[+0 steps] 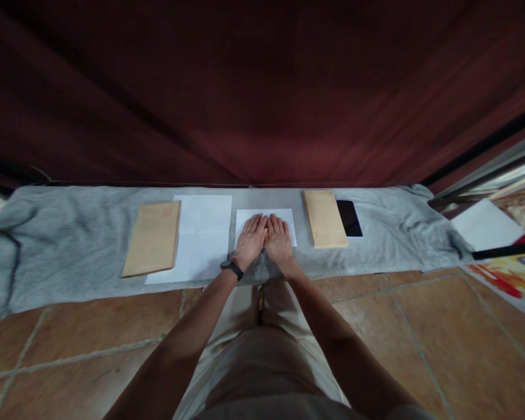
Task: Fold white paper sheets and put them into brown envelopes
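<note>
A white sheet of paper, apparently folded, lies on the grey cloth in front of me. Flat on its left half rests my left hand, fingers stretched out, a dark watch on the wrist. My right hand lies flat on the right half, the fingertips of both hands close together at the middle. Neither hand grips anything. Larger white paper with a crease across it sits to the left. A stack of brown envelopes partly covers its left side. Right of my hands is another brown envelope stack.
A dark-screened phone lies beside the right envelopes, partly under them. Grey cloth covers the long, narrow surface. Behind it hangs a dark red curtain. A white sheet and a colourful printed box or poster are at far right.
</note>
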A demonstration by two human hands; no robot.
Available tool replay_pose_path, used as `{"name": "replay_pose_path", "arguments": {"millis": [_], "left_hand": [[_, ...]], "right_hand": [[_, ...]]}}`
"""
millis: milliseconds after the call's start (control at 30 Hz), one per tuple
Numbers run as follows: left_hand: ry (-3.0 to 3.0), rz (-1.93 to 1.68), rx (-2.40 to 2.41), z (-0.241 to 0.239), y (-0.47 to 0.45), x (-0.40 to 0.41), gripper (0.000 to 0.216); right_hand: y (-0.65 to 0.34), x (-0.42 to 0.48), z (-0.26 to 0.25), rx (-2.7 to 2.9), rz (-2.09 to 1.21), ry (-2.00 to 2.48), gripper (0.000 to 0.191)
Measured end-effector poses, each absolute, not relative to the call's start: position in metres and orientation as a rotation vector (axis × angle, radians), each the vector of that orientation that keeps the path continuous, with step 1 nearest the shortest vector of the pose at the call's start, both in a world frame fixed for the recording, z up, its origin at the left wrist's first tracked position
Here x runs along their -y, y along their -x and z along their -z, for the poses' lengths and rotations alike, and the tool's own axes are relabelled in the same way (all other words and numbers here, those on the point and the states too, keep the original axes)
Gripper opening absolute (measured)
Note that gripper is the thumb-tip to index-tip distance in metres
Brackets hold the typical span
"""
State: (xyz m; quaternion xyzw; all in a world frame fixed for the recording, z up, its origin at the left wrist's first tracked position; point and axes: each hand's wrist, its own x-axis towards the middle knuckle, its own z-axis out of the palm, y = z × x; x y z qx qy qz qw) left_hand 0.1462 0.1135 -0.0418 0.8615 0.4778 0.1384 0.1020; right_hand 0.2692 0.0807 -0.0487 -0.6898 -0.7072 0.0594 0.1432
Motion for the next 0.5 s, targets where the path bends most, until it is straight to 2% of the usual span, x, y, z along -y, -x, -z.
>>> {"name": "replay_pose_path", "arguments": {"millis": [500], "left_hand": [[-2.637, -0.379, -1.436, 0.044, -0.142, -0.108, 0.052]], "right_hand": [[-0.283, -0.078, 0.058, 1.97, -0.141, 1.916, 0.051]]}}
